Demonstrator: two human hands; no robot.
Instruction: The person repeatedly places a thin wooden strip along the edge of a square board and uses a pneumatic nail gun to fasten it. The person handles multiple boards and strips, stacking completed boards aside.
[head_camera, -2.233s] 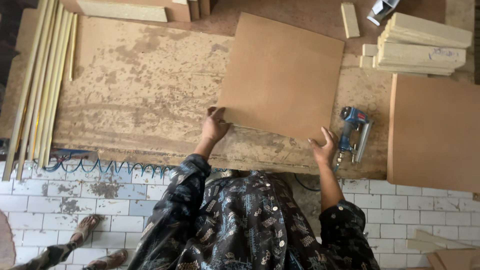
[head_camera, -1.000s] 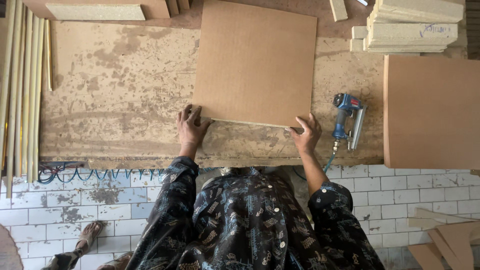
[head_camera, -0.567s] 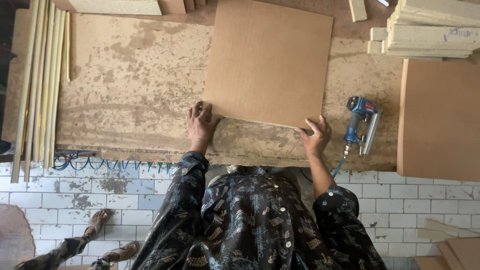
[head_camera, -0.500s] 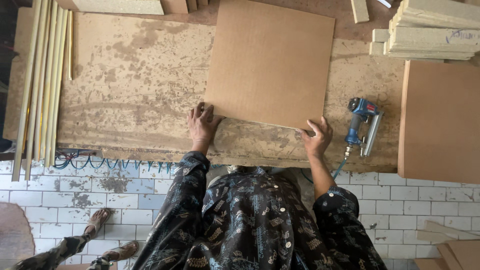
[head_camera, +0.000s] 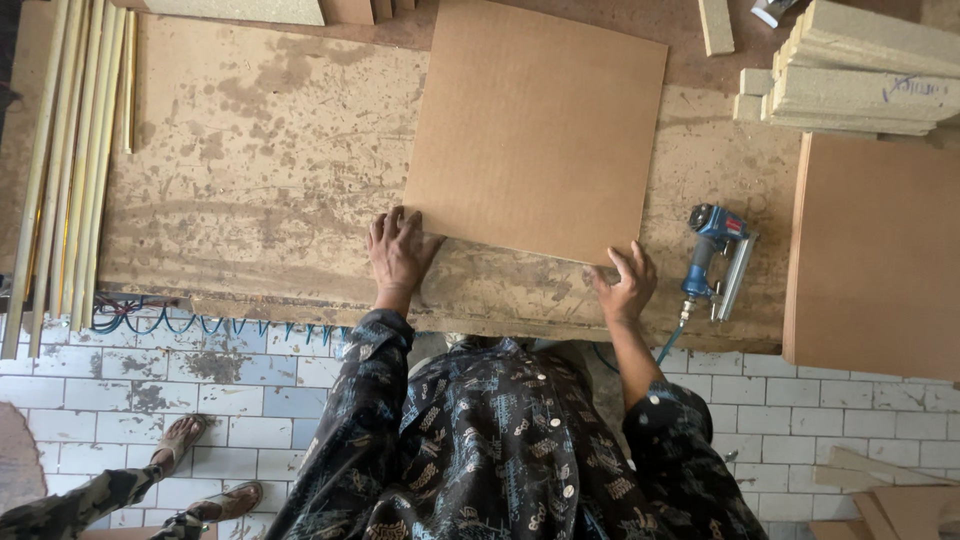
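We have squared the brown board (head_camera: 535, 130) up since earlier; our left hand (head_camera: 398, 250) and right hand (head_camera: 627, 285) press spread fingers on its near corners, pinning it flat on the table (head_camera: 250, 200).

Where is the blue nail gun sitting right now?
In the head view, the blue nail gun lies on the workbench just right of the right hand, between the square brown board and the stack of boards at the right edge.

Square brown fibreboard panel (head_camera: 538, 128): matt, smooth. Worn wooden workbench top (head_camera: 250, 190): rough, stained, dusty. Blue nail gun (head_camera: 717, 258): plastic body, metal magazine. White floor tiles (head_camera: 180, 400): glazed, grimy.
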